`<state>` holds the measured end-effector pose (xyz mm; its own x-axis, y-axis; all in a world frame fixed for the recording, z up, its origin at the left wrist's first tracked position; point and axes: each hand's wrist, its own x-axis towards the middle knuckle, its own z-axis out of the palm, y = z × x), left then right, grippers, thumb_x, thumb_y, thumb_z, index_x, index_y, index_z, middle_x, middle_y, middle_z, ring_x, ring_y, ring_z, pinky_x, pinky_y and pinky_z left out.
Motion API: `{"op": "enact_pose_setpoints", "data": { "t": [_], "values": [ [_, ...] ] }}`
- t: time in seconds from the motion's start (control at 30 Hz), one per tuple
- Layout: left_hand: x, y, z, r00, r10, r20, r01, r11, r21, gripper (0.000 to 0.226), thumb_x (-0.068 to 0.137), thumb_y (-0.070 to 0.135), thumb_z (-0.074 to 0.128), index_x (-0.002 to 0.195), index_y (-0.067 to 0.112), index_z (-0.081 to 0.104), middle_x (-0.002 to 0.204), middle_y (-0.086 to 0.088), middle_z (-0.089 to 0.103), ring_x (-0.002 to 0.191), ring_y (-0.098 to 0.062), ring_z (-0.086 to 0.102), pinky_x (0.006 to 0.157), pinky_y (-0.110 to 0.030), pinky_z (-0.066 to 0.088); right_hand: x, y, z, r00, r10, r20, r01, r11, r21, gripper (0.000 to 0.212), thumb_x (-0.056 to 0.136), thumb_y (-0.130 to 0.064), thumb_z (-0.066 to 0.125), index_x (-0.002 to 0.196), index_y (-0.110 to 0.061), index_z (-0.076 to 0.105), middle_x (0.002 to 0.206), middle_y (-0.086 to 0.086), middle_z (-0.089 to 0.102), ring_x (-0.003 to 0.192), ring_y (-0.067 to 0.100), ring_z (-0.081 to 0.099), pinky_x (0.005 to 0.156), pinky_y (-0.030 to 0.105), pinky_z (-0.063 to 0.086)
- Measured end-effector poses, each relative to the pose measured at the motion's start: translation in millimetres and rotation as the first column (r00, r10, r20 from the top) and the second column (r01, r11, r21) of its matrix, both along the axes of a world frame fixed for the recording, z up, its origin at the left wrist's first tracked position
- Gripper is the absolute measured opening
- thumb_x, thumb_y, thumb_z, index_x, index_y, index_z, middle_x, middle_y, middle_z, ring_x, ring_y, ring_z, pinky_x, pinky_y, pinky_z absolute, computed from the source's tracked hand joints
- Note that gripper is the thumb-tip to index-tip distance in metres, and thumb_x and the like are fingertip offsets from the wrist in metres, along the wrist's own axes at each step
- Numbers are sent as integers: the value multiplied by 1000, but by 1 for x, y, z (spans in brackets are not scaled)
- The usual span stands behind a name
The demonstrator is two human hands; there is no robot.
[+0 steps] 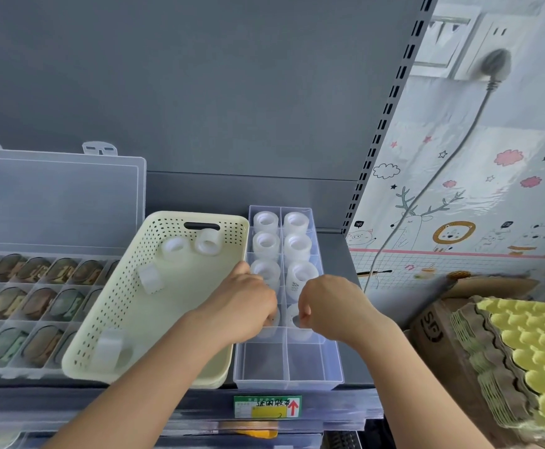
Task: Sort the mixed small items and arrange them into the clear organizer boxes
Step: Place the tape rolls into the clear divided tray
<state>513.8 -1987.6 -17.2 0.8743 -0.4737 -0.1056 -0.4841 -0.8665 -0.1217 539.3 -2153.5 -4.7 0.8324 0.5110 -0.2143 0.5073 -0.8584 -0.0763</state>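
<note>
On grey shelf (335,241), right at its front lip: risks sliding everything forward and off if a wrist drags back. Cream basket (80,351) pressed against clear organizer box (332,367), so no give on that side; bare shelf on the other, toward the upright.

Left hand (245,303) curled down over a tape roll (272,320) in the fourth-row left cell, grip mostly hidden. Right hand (332,306) pinching the neighbour roll (292,320) in the cell alongside.

Could wedge either roll tilted against the thin dividers, knuckles nearly touching. Leaves two front cells (261,358) open; loose rolls (149,278) waiting in the basket.
</note>
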Motion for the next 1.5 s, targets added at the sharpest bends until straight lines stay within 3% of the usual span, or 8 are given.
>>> {"op": "enact_pose_setpoints", "data": {
  "t": [0.13, 0.3, 0.47, 0.67, 0.83, 1.2, 1.37, 1.5],
  "values": [
    [-3, 3, 6, 999, 51, 16, -50, 994, -95, 20, 86, 18, 51, 70, 17, 63, 68, 4, 58, 86, -17, 43, 86, -32, 30, -1, 5, 6, 1000, -12, 13, 11, 997, 79, 14, 85, -26, 59, 90, -19, 69, 92, 1, 65, 85, 24, 60, 66, 29, 48],
    [-9, 37, 28, 984, 171, 51, -130, 883, -452, 18, 89, 34, 59, 85, 25, 75, 78, 9, 64, 86, -12, 49, 80, -32, 41, 6, 28, 19, 996, 29, 84, -46, 978, 205, 21, 89, -27, 52, 87, -19, 71, 90, 1, 67, 85, 23, 60, 72, 37, 54],
    [-12, 94, 26, 871, 482, 90, -449, 858, -249, 14, 91, 21, 52, 87, 19, 64, 89, 6, 53, 99, -19, 50, 66, -28, 32, 23, 71, 25, 982, 105, 159, -159, 910, 382, 20, 91, -28, 57, 105, -24, 71, 100, -2, 68, 100, 17, 55, 76, 28, 48],
    [-18, 122, 13, 886, 459, 61, -463, 875, 142, 46, 79, -7, 45, 115, 17, 59, 113, 0, 54, 112, -23, 42, 74, -30, 33, 52, 129, 0, 937, 272, 220, -307, 940, 147, 34, 92, -26, 55, 126, -24, 57, 129, 1, 53, 120, 24, 41, 95, 37, 43],
    [-13, 125, 11, 869, 489, 79, -495, 855, 153, 33, 81, -9, 45, 106, 6, 61, 111, -5, 52, 109, -24, 42, 71, -31, 36, 70, 152, -18, 932, 291, 218, -294, 956, -17, 44, 89, -17, 53, 131, -24, 46, 135, 3, 43, 120, 27, 40, 95, 39, 36],
    [2, 124, 16, 836, 549, 12, -545, 828, 135, 22, 89, 3, 49, 108, 9, 60, 118, -5, 47, 113, -24, 42, 67, -30, 35, 77, 158, -19, 988, 136, 78, -151, 963, 223, 21, 86, -17, 58, 106, -24, 61, 103, 0, 64, 95, 23, 58, 66, 27, 42],
    [6, 127, 15, 815, 579, -13, -579, 815, 4, 27, 93, 12, 50, 118, 17, 58, 120, -2, 48, 108, -22, 50, 69, -30, 37, 77, 157, -19, 972, 166, 166, -177, 983, 54, 25, 83, -24, 65, 107, -15, 62, 107, 4, 61, 102, 23, 53, 75, 31, 47],
    [8, 128, 15, 808, 588, -22, -589, 806, -61, 11, 94, 20, 51, 99, 16, 60, 99, 2, 44, 96, -20, 52, 69, -33, 45, 74, 158, -20, 944, 235, 230, -242, 970, 2, 18, 85, -9, 59, 103, -12, 63, 109, 6, 59, 106, 24, 51, 71, 31, 42]
  ]
}}
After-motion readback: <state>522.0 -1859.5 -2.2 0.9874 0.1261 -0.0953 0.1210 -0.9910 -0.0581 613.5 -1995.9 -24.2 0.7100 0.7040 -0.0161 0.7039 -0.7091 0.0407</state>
